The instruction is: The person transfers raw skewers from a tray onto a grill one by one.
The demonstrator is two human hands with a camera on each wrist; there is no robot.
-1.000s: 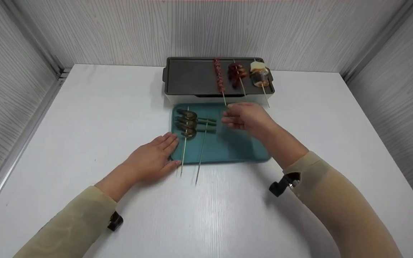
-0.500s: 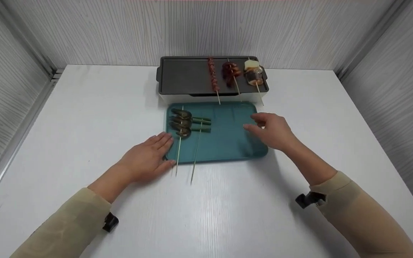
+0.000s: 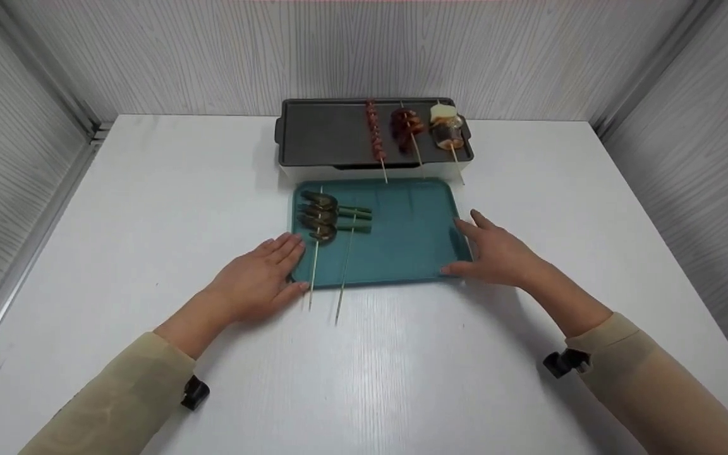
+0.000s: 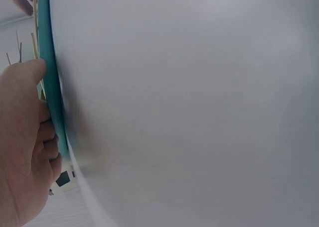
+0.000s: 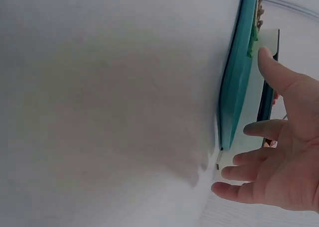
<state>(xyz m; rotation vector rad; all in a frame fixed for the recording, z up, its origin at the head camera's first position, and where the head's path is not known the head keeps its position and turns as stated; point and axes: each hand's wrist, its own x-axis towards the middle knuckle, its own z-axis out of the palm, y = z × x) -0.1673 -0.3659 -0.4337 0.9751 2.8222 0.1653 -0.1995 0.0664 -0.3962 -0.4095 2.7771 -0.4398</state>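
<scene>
Tray point(image 3: 411, 253) flanked by both hands, fingers extended

The left hand point(image 3: 260, 281) is laid at the tray's left rim, its fingers straight and pointed toward the grill point(image 3: 323, 133), its thumb set apart near the dark skewer's point(image 3: 318, 218) stick. At the right rim the right hand point(image 3: 497, 256) is held with fingers spread and thumb stretched over the near corner — nothing is gripped by either hand, though whether the rim is touched on the right cannot be told.

The tray's near edge is crossed by two sticks, those of the dark skewer and the green skewer point(image 3: 356, 226), both loaded on the left half. Between these and the right hand, bare tray is seen; below, the table point(image 3: 376, 379) is spread between the sleeves point(image 3: 130, 379).

Beyond the far rim the way is bounded by the grill — on its right half a red skewer point(image 3: 374, 129), a brown skewer point(image 3: 405, 126) and a pale-topped skewer point(image 3: 447, 129) are laid, their sticks projecting past its front edge.
</scene>
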